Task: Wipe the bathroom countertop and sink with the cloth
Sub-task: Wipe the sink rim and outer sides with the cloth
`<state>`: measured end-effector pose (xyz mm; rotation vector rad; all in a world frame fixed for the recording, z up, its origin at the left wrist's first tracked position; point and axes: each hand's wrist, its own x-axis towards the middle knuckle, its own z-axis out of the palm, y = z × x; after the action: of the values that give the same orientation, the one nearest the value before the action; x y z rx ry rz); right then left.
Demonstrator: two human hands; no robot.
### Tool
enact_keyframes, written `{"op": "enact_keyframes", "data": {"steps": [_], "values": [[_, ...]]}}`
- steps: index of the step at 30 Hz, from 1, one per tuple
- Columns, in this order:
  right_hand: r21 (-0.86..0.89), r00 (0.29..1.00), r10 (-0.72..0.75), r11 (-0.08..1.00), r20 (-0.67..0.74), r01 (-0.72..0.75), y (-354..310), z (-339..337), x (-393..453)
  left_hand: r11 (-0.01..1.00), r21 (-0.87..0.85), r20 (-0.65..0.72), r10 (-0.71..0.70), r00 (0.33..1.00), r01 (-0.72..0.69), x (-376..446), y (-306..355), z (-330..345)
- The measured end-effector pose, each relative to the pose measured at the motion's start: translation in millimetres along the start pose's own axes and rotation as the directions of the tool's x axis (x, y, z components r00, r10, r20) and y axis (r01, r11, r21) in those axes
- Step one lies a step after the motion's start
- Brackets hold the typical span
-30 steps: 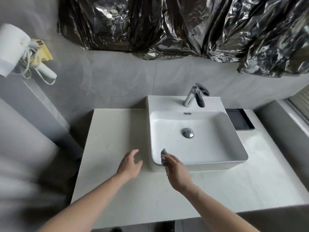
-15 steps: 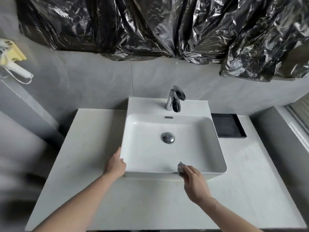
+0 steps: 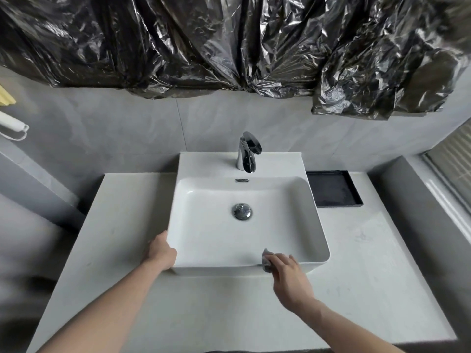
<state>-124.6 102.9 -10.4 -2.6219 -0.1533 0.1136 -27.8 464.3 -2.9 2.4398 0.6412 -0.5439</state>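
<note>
- Grey tiled wall (image 3: 127, 128) stood behind the sink, with crumpled black plastic sheeting (image 3: 229, 42) hung across its upper part.
- Pale countertop (image 3: 369, 263) ran to both sides of the sink and in front of it.
- White rectangular sink (image 3: 216, 240) sat on the countertop, its back edge against the wall.
- Chrome tap (image 3: 246, 152) stood on the back ledge of the sink; a chrome drain plug (image 3: 242, 211) lay in the middle of the basin, and a small overflow slot (image 3: 241, 180) showed between the two.
- Black tray (image 3: 332, 188) lay on the countertop, touching the sink's right side near the back.
- Left hand (image 3: 160, 252) gripped the sink's front left corner, fingers curled round the outer wall.
- Right hand (image 3: 286, 275) held a small grey cloth (image 3: 266, 261) pressed on the sink's front rim, right of centre, fingers curled over it.
- Cloth mostly hidden under the fingers; only its left end showed, lapping into the basin edge.
- White corded item (image 3: 12, 126) and a yellow edge (image 3: 6, 96) showed far left of the sink, cut off by the frame.
</note>
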Motion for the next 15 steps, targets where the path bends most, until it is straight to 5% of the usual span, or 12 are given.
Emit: {"op": "enact_keyframes", "data": {"steps": [5, 11, 15], "values": [[-0.145, 0.994, 0.052, 0.987, -0.096, -0.066, 94, -55, -25, 1.0, -0.026, -0.006, -0.018, 1.0, 0.018, 8, -7, 4], [-0.061, 0.99, 0.025, 0.998, -0.138, -0.033, 86, -57, -19, 1.0, -0.021, -0.015, 0.008, 1.0, -0.008, 1, -2, 4], [0.024, 0.918, 0.311, 0.949, -0.247, -0.315, 107, -72, 8, 1.0, -0.015, -0.05, 0.027, 0.998, -0.028, -7, 4, 0]]}}
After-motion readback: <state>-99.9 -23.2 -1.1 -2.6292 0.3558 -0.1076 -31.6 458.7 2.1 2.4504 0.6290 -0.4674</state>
